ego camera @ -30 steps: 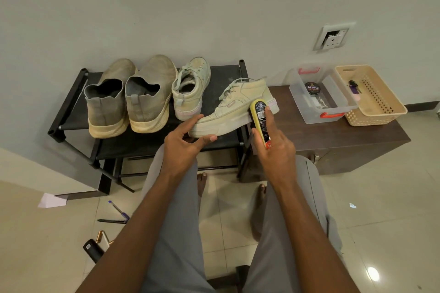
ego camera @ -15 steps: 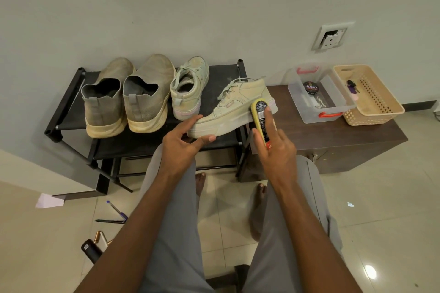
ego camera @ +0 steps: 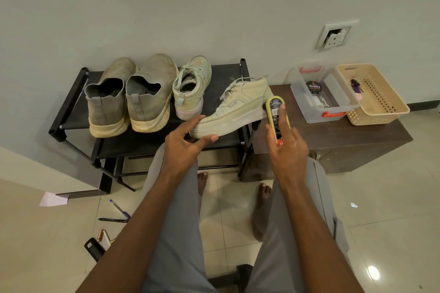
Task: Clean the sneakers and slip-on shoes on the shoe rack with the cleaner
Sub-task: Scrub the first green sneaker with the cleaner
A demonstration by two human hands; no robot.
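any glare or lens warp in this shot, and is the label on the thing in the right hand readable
Head view: bright glare spots on the glossy floor tiles; wide-angle bending shows in the slanting grey wall edges; the yellow-rimmed black cleaner applicator in the right hand is sharp enough to show print, but too small to read.

Sneaker (ego camera: 234, 108) held at toe by left hand (ego camera: 184, 147): smooth matt leather-like upper, pale, smudged rubbery sole. 2nd sneaker (ego camera: 191, 89): same finish, woven laces. 2 slip-on shoes (ego camera: 128, 96): knitted grey cloth uppers, matt, dusty; off-white foam-like soles, scuffed. Shoe rack (ego camera: 71, 102): black matt metal tubes, dark cloth shelf. Cleaner (ego camera: 276, 114) in right hand (ego camera: 287, 147): glossy plastic, printed label. Cabinet (ego camera: 333, 140): dark wood-look, matt. Box (ego camera: 307, 112): clear plastic. Basket (ego camera: 385, 104): beige perforated plastic. Floor (ego camera: 381, 209): glossy tile.
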